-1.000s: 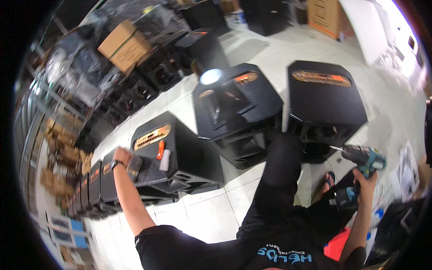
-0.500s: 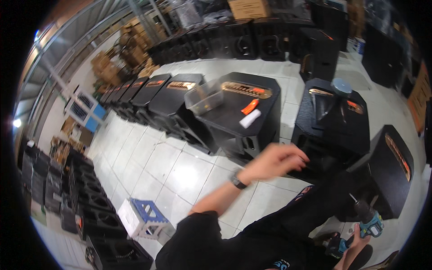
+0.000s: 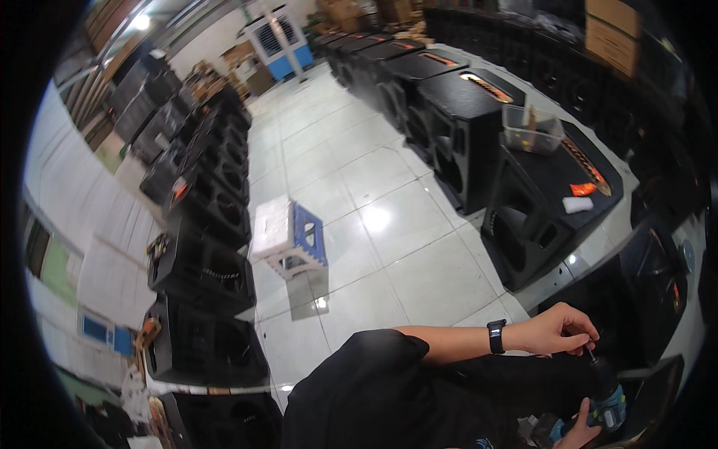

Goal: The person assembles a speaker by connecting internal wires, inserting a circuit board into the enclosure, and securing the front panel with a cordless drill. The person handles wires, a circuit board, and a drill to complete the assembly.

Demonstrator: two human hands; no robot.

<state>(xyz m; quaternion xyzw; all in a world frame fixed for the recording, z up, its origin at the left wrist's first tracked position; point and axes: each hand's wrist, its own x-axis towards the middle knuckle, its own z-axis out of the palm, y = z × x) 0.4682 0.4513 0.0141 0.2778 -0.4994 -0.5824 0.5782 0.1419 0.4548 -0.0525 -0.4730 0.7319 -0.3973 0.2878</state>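
Note:
My left hand (image 3: pixel 562 329), with a black watch (image 3: pixel 496 336) on its wrist, is closed in a pinch at the tip of the drill bit. Whatever small thing its fingertips may hold is too small to make out. Lower right, my right hand (image 3: pixel 580 432) grips the handle of a teal and black cordless drill (image 3: pixel 609 410), whose bit points up toward the left fingertips. Just beyond the hands is a black speaker cabinet (image 3: pixel 636 288), partly in shadow.
A speaker cabinet (image 3: pixel 538 176) carries a clear plastic tub (image 3: pixel 529 133), an orange packet (image 3: pixel 582 189) and a white piece (image 3: pixel 577 204). More cabinets stand in rows left and right. A white and blue step stool (image 3: pixel 288 232) stands on the tiled floor (image 3: pixel 359 262).
The view has swung to the left. My left hand has come from over the floor beside the cabinets to the drill bit's tip; my right hand still holds the drill.

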